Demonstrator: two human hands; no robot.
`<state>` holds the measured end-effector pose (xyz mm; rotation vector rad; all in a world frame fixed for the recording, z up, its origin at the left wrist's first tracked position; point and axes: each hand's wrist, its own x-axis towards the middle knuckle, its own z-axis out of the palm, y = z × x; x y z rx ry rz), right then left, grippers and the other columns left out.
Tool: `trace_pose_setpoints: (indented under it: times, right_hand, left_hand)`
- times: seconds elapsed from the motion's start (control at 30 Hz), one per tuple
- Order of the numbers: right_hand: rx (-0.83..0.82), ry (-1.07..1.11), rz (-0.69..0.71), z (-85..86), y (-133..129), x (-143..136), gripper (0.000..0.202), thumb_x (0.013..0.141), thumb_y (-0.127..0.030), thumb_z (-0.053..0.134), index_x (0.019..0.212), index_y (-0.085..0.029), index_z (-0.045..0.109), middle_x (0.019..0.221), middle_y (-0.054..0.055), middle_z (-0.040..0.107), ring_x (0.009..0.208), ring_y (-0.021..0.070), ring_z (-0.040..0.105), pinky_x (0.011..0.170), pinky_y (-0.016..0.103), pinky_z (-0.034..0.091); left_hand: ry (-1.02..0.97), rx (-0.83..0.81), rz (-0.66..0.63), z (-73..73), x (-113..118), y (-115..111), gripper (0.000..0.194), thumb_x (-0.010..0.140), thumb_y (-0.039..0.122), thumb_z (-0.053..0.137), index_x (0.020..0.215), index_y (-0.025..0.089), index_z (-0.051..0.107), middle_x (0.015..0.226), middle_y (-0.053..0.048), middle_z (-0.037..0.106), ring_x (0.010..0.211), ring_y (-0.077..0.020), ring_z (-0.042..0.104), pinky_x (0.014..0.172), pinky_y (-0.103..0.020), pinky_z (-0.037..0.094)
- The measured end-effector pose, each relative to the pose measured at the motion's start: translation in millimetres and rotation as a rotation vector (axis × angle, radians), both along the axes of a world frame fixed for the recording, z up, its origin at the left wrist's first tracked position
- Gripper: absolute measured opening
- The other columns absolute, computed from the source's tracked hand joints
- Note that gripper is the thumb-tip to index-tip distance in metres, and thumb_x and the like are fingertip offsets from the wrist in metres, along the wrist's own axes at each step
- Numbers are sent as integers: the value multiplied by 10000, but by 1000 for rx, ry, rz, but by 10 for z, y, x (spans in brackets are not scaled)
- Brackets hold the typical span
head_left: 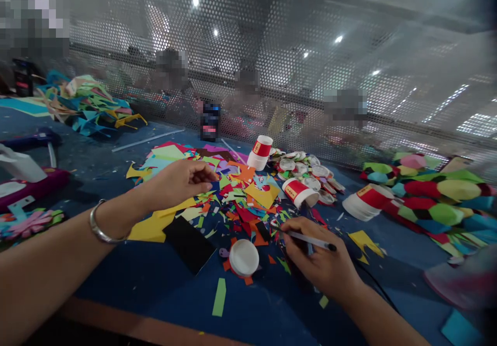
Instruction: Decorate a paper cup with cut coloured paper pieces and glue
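My left hand [186,180] hovers over the left side of a heap of coloured paper scraps [233,209], fingers loosely curved, with a gap to the thumb and nothing visible in it. A pen [310,240] is held in my right hand [314,258], at the right edge of the scraps. Between the hands, nearer to me, a white round paper cup piece [244,258] lies with orange paper bits sticking out around it and a small purple piece at its left. A black paper sheet [189,243] and a pale green strip [219,297] lie close by.
Paper cups [260,152] stand behind the scraps; another cup [301,192] lies tipped beside a pile of round white pieces [298,167]. More stacked cups [367,201] and colourful paper shapes [438,196] are right. A glue gun [31,139] is left. A perforated metal screen [240,41] rises behind.
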<state>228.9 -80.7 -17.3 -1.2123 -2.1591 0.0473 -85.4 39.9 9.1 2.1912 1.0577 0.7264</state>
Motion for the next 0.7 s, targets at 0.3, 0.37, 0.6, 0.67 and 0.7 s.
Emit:
trace_pose_setpoints:
  times: [0.3,0.37,0.6,0.67,0.7]
  right_hand:
    - [93,-4,-112,260,-290,-43,83,913,-201,582,976,-244,615,813,-3,700,637,142,663,601,257,516]
    - [63,32,-130,282,-430,-90,69,908,-208,589,957,-250,611,783,-7,692,612,143,658,573,253,515]
    - [-152,320,-236,80,-912,-232,101,937,-310,573,876,-247,622,718,-11,644,582,144,653,514,229,512]
    - [-218,434,-274,-32,-1000,-263,119,944,-322,575,869,-247,629,708,-16,653,552,139,652,504,219,525]
    - [-263,494,-294,-85,-1035,-282,131,945,-331,578,863,-247,634,695,-18,660,538,137,653,488,209,525]
  left_hand:
    - [-16,-351,-222,-27,274,-1111,143,844,207,618,937,264,711,702,45,698,625,-126,660,558,-212,487]
    - [11,-216,-275,-112,374,-1322,178,817,139,618,883,269,719,790,50,723,689,-118,662,621,-207,484]
    - [130,120,-197,-445,721,-1629,288,874,22,462,959,204,669,917,-15,699,832,-147,650,782,-239,528]
    - [156,223,-171,-512,763,-1650,295,865,18,453,961,197,667,910,-27,681,847,-163,642,779,-255,546]
    - [161,268,-147,-536,764,-1659,287,875,30,451,968,193,668,919,-36,671,855,-170,640,770,-262,554]
